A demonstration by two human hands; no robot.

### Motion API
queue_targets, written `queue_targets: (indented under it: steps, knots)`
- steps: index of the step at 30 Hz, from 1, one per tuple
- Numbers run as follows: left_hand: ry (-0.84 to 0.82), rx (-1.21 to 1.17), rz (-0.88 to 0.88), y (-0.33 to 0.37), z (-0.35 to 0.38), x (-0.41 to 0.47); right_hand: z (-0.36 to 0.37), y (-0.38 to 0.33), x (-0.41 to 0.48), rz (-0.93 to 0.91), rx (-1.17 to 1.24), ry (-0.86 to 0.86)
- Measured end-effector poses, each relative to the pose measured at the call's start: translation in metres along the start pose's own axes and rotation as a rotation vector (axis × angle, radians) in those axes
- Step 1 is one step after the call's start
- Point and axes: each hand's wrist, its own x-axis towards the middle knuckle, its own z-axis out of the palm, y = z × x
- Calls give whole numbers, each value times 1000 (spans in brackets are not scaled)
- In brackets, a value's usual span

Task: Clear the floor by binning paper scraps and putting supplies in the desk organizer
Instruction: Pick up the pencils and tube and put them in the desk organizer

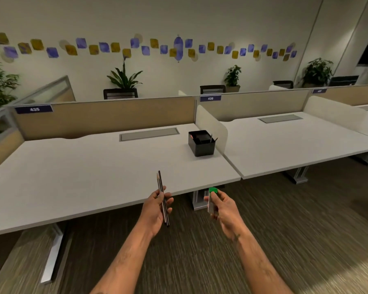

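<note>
From my feed, the inside of the black organizer [201,143] is mostly hidden by its own walls; I can make out two thin tips poking above its right rim and a reddish spot at the back left corner, but not what they are. Both forearms are cut off by the bottom edge of the view.

My left hand [156,205] is closed around two pencils [163,198], held together side by side. Their long axis runs nearly upright in the view, points aimed away from me toward the desk [94,166], with the lower ends sticking out below the palm. They hang over the desk's near edge, not touching it.

My right hand [222,205] grips one pale, stick-like thing with a green cap [212,190]; the cap points up and away, and the body slants down into the fingers. It is blurred, so I cannot tell what it is. It is above the carpet [284,219], just off the desk's front corner.

The organizer stands on the desk's far right part, near the white divider [212,126], well apart from both hands. I count one organizer and three items in hand.
</note>
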Motion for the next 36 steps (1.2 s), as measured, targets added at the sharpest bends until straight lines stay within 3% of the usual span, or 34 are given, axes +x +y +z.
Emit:
queue_targets:
  steps: [21,28,36]
  knots:
    - [102,-79,31,15,159,248,-73,-86,315,-37,-72,-43]
    - [105,-58,13,28,173,342,-70,-96,411,-27,-99,26]
    - [76,18,-22,55,179,437,-50,-97,512,-33,-144,221]
